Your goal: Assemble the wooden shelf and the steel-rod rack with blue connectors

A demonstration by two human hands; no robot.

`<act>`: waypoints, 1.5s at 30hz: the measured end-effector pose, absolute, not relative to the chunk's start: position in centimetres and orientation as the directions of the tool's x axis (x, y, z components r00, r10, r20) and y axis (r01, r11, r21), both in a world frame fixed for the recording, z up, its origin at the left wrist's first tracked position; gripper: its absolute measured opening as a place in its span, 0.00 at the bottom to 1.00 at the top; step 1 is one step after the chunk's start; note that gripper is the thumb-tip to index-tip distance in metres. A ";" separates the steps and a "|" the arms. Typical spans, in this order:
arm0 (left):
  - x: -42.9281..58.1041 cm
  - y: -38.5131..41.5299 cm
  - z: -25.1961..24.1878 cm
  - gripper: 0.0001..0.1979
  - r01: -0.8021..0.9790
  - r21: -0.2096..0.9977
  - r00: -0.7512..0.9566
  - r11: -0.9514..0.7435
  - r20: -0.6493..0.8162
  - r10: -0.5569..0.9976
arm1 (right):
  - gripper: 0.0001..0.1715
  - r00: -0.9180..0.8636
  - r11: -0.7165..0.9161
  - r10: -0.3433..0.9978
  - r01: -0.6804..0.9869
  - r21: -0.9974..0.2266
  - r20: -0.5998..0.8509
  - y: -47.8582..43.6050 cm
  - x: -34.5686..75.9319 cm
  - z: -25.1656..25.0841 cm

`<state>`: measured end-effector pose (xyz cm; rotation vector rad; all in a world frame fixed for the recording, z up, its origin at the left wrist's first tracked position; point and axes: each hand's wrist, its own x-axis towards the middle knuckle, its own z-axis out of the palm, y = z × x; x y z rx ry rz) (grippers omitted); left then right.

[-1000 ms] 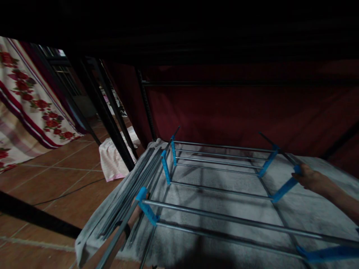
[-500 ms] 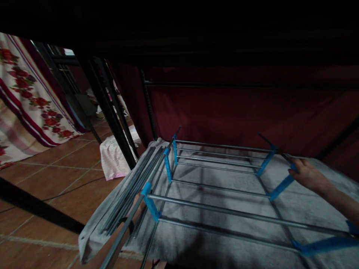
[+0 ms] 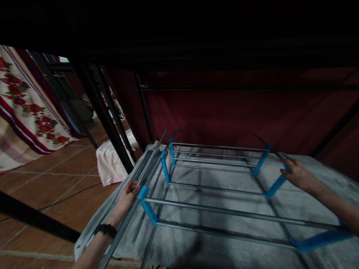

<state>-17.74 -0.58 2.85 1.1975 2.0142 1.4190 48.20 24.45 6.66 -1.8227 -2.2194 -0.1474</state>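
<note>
A frame of grey metal rods (image 3: 224, 212) joined by blue plastic connectors (image 3: 148, 211) stands on a grey cloth. My left hand (image 3: 129, 194), with a dark band on its wrist, is closed round a loose metal rod (image 3: 157, 145) just left of the near left connector. That rod slants up past the frame's left side. Several more loose rods (image 3: 144, 164) lie on the cloth beyond this hand. On the right, my right hand (image 3: 295, 172) is closed round the middle right connector (image 3: 277, 185), at the upper side rod.
The grey cloth (image 3: 224, 239) covers a low surface. Black metal posts (image 3: 108, 119) rise at the left, with a striped cloth (image 3: 110, 164) beside them on the tiled floor. A dark red curtain (image 3: 238, 116) hangs behind; a flowered cloth (image 3: 36, 108) hangs far left.
My left hand has come up from behind the frame's left side rod and now has a loose rod raised from the pile. My right hand stays at the same connector. The view has shifted slightly.
</note>
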 end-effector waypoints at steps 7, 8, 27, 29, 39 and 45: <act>-16.8 -0.3 5.8 0.25 0.346 0.938 -0.475 0.010 0.166 0.864 | 0.26 -0.299 0.309 0.896 0.951 0.023 0.330 23.5 45.9 7.0; -16.6 -0.1 6.5 0.24 0.375 0.927 -0.443 0.002 0.178 0.879 | 0.26 -0.295 0.317 0.895 0.948 -0.013 0.334 23.4 45.4 7.2; -16.1 2.6 13.6 0.15 0.982 0.137 0.082 -0.132 0.321 0.943 | 0.31 -0.324 -0.130 0.919 0.292 -0.948 -0.225 20.4 33.1 6.2; -15.9 2.7 13.7 0.15 0.983 0.106 0.106 -0.147 0.326 0.939 | 0.33 -0.339 -0.162 0.905 0.282 -0.946 -0.256 20.3 32.7 6.5; -15.3 2.7 14.3 0.13 0.975 -0.083 0.221 -0.205 0.351 0.910 | 0.32 -0.269 -0.187 0.912 0.397 -0.899 -0.309 20.2 31.0 6.1; -15.1 3.0 14.6 0.14 0.963 -0.161 0.260 -0.216 0.356 0.898 | 0.29 -0.262 -0.173 0.921 0.387 -0.906 -0.288 20.4 31.2 5.5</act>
